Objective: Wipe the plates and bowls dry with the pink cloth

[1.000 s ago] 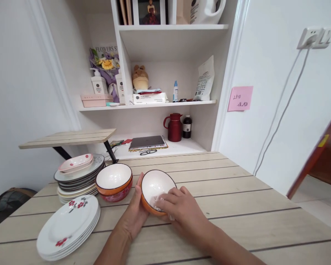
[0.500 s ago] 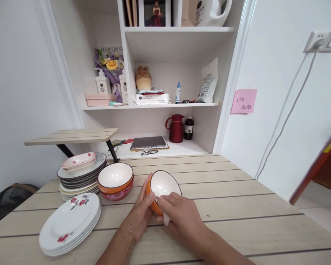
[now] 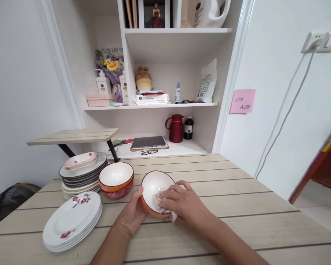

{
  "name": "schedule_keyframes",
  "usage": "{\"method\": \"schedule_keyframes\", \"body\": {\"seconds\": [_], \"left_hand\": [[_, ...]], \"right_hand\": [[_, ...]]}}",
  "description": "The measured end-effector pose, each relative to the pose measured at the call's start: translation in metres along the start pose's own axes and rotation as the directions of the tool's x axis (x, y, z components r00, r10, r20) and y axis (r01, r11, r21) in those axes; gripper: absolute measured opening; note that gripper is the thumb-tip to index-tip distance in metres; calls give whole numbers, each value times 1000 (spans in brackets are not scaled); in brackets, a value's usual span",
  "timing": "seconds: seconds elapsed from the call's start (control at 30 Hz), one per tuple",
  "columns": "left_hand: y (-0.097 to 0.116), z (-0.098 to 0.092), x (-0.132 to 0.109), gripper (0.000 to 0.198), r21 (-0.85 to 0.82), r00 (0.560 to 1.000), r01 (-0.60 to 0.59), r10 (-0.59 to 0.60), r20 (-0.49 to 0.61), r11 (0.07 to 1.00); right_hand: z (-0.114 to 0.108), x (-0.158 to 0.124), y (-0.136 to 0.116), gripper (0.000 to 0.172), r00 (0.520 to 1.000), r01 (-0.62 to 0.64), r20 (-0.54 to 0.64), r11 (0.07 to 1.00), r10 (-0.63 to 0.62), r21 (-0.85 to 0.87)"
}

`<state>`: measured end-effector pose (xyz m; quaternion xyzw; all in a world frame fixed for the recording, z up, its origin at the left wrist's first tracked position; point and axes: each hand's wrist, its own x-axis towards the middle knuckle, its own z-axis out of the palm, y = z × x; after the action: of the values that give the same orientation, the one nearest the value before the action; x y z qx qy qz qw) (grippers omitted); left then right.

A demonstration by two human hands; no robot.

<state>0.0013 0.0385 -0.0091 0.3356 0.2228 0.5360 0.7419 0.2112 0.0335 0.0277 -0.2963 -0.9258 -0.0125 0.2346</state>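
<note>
An orange bowl [image 3: 156, 180] with a white inside and dark rim is tilted toward me above the table. My left hand [image 3: 134, 213] grips it at its left side, thumb by the rim and fingers underneath. My right hand [image 3: 183, 204] presses a crumpled pale cloth [image 3: 157, 201] against the inside of the bowl, its fingers closed over the cloth. A corner of the cloth hangs over the near right rim. To the left stand two nested bowls [image 3: 116, 175], an orange one on a red patterned one.
A stack of white flowered plates [image 3: 73, 221] lies at the front left, with more stacked plates [image 3: 84, 176] and small pink-dotted dishes [image 3: 80, 159] behind it. A low wooden stand [image 3: 74, 135] rises at the back left. A laptop [image 3: 149, 142] and red jug [image 3: 176, 129] sit in the shelf.
My right hand has moved from the near rim into the bowl, bringing the cloth onto its inner wall. The bowl has shifted slightly left and turned, and my left thumb now sits farther left.
</note>
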Motion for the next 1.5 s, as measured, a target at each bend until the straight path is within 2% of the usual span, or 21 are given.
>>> {"method": "schedule_keyframes", "body": {"seconds": [0.1, 0.17, 0.3, 0.37, 0.43, 0.5, 0.6, 0.7, 0.77, 0.83, 0.9, 1.03, 1.2, 1.33, 1.43, 1.5], "left_hand": [[-1, 2, 4, 69, -52, 1000, 13, -14, -19, 999], [-4, 7, 5, 73, -58, 999, -37, 38, 16, 998], [-13, 19, 5, 75, -20, 985, -156, 157, 77, 988], [-18, 24, 6, 81, 45, 988, -150, 148, 49, 988], [-20, 27, 6, 87, 108, 990, -138, 138, 5, 985], [-22, 29, 7, 87, 148, 989, -141, 147, -24, 979], [-24, 31, 7, 83, 175, 988, -148, 155, -24, 973], [-28, 33, 6, 83, 128, 985, -172, 172, 6, 977], [-30, 35, 5, 86, 77, 984, -181, 180, 18, 981], [-30, 37, 3, 89, 50, 983, -180, 181, -14, 982], [-27, 38, 1, 88, 54, 979, -178, 182, -87, 983], [-20, 36, 0, 71, 96, 966, -135, 153, -207, 986], [-17, 31, 4, 55, 56, 955, -69, 82, -285, 996], [-15, 30, 5, 48, 30, 949, -38, 46, -313, 999], [-13, 31, 4, 46, 28, 946, -34, 41, -323, 999], [-12, 31, 4, 45, 26, 947, -30, 36, -318, 999]], "right_hand": [[11, 2, -5, 27, 996, -68, -58, 996, 72, 62], [18, 5, -8, 23, 980, -160, -101, 979, 173, 127], [27, 10, -11, 14, 872, -392, -143, 843, 468, 367], [29, 10, -10, 14, 836, -420, -151, 791, 528, 445], [30, 9, -8, 14, 823, -428, -181, 796, 539, 427], [30, 8, -6, 11, 821, -436, -219, 826, 527, 357], [30, 8, -5, 8, 845, -398, -269, 880, 462, 258], [29, 8, -7, 30, 876, -352, -284, 919, 390, 177], [29, 9, -10, 49, 907, -322, -246, 939, 342, 117], [31, 9, -13, 64, 939, -283, -182, 957, 291, 69], [32, 9, -14, 71, 963, -241, -112, 969, 246, 57], [30, 8, -10, 63, 992, -127, -12, 989, 129, 75], [21, 9, -3, 41, 1000, -3, 8, 1000, 3, 1], [15, 7, 7, 28, 999, -33, -28, 993, 30, -114], [11, 3, 14, 30, 997, -78, -9, 988, 77, -133], [10, 1, 16, 37, 997, -77, 22, 991, 80, -105]]}}
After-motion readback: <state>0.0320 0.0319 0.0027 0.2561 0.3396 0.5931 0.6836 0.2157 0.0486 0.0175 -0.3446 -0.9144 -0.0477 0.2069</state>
